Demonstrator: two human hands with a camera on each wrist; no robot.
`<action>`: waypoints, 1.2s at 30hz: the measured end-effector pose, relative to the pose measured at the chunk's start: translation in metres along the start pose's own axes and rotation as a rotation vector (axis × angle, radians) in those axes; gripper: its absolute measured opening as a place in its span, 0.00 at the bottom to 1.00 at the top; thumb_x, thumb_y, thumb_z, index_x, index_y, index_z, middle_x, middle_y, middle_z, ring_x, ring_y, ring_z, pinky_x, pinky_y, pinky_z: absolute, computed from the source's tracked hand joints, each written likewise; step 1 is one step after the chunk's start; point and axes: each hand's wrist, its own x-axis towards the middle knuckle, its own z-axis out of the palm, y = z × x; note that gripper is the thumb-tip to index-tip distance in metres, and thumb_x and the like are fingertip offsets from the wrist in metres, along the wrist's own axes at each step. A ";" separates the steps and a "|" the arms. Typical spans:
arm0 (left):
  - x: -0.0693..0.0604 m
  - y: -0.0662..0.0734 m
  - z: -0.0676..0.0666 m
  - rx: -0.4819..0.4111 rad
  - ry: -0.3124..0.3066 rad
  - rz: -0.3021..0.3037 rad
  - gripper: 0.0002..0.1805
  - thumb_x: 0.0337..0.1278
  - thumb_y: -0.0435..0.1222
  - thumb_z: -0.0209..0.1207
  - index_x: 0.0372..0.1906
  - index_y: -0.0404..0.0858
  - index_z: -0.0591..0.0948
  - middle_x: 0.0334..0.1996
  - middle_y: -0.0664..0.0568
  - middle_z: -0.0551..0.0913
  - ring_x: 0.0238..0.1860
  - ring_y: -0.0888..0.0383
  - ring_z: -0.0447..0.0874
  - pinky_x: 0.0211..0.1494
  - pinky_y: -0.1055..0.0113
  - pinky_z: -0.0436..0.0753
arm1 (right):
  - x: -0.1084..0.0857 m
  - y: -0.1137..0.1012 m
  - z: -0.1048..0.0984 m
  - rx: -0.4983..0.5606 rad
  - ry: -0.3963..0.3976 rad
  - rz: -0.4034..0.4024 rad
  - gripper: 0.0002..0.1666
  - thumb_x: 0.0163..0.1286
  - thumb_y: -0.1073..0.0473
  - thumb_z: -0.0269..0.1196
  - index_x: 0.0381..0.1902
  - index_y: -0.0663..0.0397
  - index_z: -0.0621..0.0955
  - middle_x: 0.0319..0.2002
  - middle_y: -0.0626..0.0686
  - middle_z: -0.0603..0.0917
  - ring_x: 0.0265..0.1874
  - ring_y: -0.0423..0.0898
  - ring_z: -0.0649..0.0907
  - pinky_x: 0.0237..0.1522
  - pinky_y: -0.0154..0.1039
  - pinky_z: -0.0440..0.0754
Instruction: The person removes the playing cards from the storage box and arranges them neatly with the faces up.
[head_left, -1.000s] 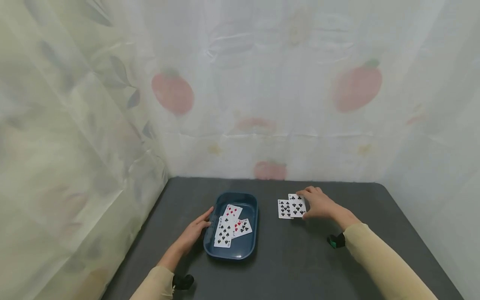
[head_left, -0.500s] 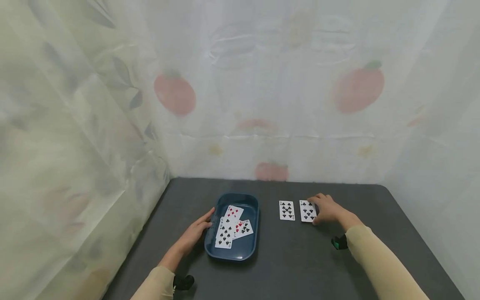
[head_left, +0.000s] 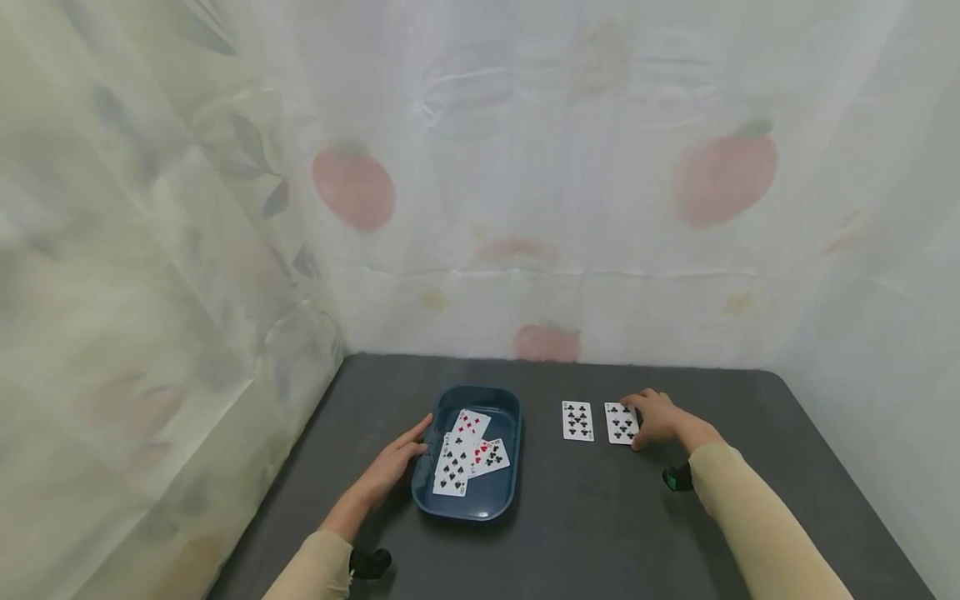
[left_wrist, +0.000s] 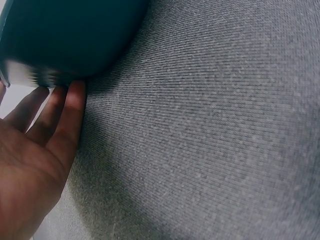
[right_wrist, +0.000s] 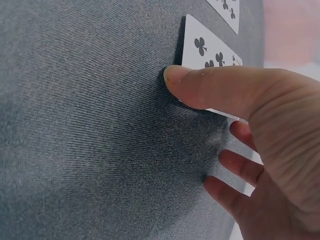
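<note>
Blue tray against L hand, R hand pinches clubs card — rank unclear

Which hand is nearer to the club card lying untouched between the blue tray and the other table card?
Right. The right hand holds the neighbouring card, just right of the untouched card. The left hand is farther, touching the left side of the blue tray.
</note>
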 end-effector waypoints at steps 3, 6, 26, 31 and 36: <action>0.000 0.000 0.001 0.010 0.006 0.000 0.31 0.76 0.40 0.50 0.79 0.60 0.63 0.81 0.48 0.55 0.80 0.41 0.45 0.75 0.33 0.50 | 0.001 0.001 0.001 -0.005 -0.014 0.011 0.48 0.52 0.61 0.80 0.71 0.58 0.74 0.67 0.73 0.65 0.66 0.74 0.63 0.58 0.72 0.69; 0.000 0.001 0.002 0.021 0.011 0.005 0.31 0.76 0.40 0.50 0.80 0.60 0.63 0.81 0.48 0.55 0.81 0.42 0.44 0.76 0.34 0.47 | 0.002 0.003 0.003 -0.011 -0.021 0.021 0.48 0.52 0.61 0.80 0.70 0.58 0.74 0.68 0.73 0.65 0.66 0.74 0.63 0.59 0.72 0.68; -0.003 0.001 0.001 0.011 0.008 -0.016 0.31 0.76 0.41 0.50 0.79 0.62 0.64 0.81 0.49 0.53 0.80 0.40 0.46 0.73 0.30 0.51 | 0.001 0.001 0.002 -0.040 -0.017 0.001 0.48 0.51 0.60 0.81 0.70 0.59 0.74 0.66 0.74 0.66 0.65 0.74 0.64 0.57 0.71 0.70; -0.003 0.001 0.000 0.004 0.000 -0.011 0.31 0.76 0.41 0.50 0.79 0.62 0.63 0.81 0.49 0.53 0.80 0.40 0.46 0.73 0.31 0.52 | -0.001 0.000 0.002 -0.037 -0.016 0.001 0.48 0.51 0.61 0.80 0.70 0.60 0.74 0.66 0.73 0.66 0.65 0.74 0.64 0.57 0.71 0.70; -0.004 0.001 0.001 0.008 0.003 -0.005 0.31 0.76 0.41 0.50 0.79 0.61 0.63 0.81 0.49 0.54 0.80 0.41 0.46 0.74 0.33 0.51 | -0.002 -0.001 0.001 -0.037 -0.024 0.012 0.48 0.51 0.61 0.80 0.70 0.60 0.74 0.66 0.73 0.66 0.65 0.73 0.64 0.57 0.71 0.70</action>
